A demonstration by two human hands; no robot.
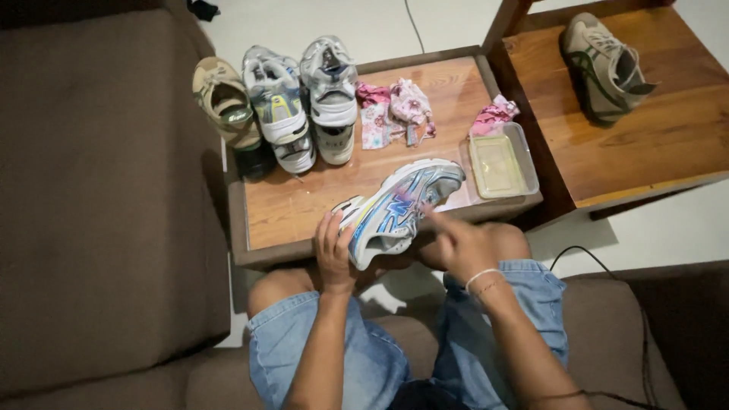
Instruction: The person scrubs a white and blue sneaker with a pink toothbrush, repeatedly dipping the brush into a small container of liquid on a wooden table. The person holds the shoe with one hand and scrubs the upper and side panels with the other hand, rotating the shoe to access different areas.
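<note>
The left hand (334, 254) reaches forward from the lap with the forearm running straight up the view, fingers curled round the heel end of a silver and blue sneaker (399, 210), gripping it. The right hand (456, 244) comes in from the other side, wrist bent inward and ringed by a pale bracelet (484, 275); its fingers press against the shoe's side near the middle, though whether they clasp it or only touch cannot be told. The sneaker lies tilted on its side over the near edge of the low wooden table (304, 205), toe pointing away to the right.

Just right of the sneaker's toe sits a clear plastic container (503, 163) with a pink cloth (493, 116) at its far end. Beyond the sneaker, mid-table, lie two more pink patterned cloths (395, 111). Further left of these, three shoes stand in a row at the table's far side: a grey pair (304, 99) and a tan sneaker with green trim (225, 102). Well beyond the sneaker to the right, on a separate, higher wooden table (668, 129), rests a beige sneaker (605, 67). Nothing lies between the hands and the held shoe.
</note>
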